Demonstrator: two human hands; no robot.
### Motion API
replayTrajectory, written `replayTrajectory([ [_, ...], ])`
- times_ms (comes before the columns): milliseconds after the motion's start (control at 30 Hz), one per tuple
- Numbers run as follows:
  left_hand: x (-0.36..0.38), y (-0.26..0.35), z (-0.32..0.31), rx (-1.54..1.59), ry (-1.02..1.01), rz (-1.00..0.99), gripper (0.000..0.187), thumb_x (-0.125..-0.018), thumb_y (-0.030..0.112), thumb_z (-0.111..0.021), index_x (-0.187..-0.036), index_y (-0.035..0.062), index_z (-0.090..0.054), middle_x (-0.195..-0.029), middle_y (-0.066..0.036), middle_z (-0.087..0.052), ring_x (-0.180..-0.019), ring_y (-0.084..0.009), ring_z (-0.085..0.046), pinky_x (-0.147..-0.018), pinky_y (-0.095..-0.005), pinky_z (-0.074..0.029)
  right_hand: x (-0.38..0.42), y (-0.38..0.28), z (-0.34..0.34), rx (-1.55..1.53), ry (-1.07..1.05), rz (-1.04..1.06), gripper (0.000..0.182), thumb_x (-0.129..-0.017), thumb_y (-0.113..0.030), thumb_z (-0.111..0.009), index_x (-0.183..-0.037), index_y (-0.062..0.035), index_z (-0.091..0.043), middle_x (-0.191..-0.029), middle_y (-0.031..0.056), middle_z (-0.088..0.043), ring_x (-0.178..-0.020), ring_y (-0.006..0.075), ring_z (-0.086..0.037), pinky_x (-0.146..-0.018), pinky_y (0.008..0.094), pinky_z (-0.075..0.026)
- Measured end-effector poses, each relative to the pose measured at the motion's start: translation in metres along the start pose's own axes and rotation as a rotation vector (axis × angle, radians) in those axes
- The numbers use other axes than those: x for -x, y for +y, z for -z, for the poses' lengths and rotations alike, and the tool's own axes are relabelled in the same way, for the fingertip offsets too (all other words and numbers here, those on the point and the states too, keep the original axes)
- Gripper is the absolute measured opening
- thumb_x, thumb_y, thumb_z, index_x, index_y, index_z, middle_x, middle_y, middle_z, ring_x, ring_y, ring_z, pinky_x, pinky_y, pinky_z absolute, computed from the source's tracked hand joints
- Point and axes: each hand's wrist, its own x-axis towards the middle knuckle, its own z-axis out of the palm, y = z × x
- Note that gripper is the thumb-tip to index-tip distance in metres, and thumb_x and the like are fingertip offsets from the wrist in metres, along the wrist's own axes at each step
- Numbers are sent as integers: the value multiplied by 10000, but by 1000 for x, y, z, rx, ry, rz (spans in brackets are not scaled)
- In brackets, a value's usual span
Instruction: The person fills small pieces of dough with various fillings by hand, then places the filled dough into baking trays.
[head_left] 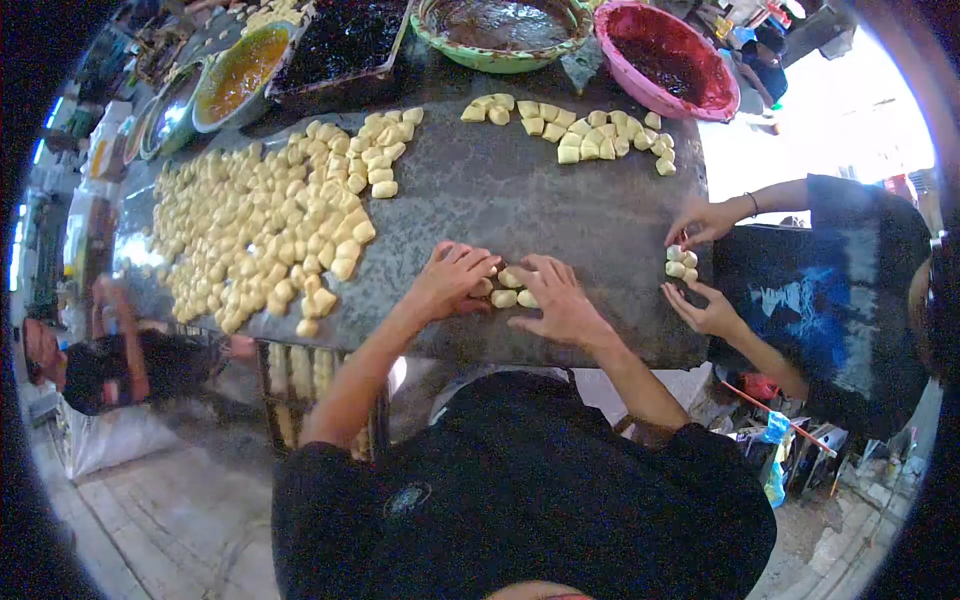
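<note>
Several small pale dough pieces (505, 298) sit in a tight cluster on the dark tabletop, between my two hands. My left hand (455, 278) rests at the cluster's left side, fingers extended and a little bent, touching the nearest pieces. On the other side, my right hand (556, 300) lies with thumb and fingers apart, its fingertips over the right-hand pieces. Both palms face down, so part of the cluster is hidden beneath the fingers. Neither hand lifts any dough off the table.
A large spread of dough pieces (265, 215) covers the table's left; a smaller group (600, 135) lies at back right. Green (500, 62) and pink basins (715, 108) and a dark-filled tray (290, 92) line the far edge. At right, a co-worker's hands (712, 305) surround more dough.
</note>
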Motion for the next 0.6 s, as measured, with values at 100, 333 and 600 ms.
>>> replayTrajectory([
  [100,6,-11,-17,-3,56,-57,808,-739,457,-754,-1418,150,-443,-1395,-53,-467,-1281,-265,-423,-1060,-449,-337,-6,3,-19,167,12,106,647,-741,-341,-777,-1297,-136,-518,-1330,150,-447,-1249,340,-425,-1028,493,-363],
  [333,10,-3,-14,-74,304,-26,583,-834,423,-659,-1326,136,-535,-1242,-39,-579,-1169,-247,-531,-1007,-425,-400,-30,24,-31,175,73,307,422,-774,-212,-723,-1153,-100,-576,-1182,118,-542,-1076,288,-561,-849,404,-504],
  [600,17,-8,7,621,63,192,473,-915,362,-629,-1258,42,-567,-1147,-134,-650,-1048,-313,-624,-903,-393,-495,-77,9,2,-417,-407,-95,305,-880,-207,-671,-1142,-71,-595,-1119,114,-636,-1034,258,-621,-905,359,-490],
])
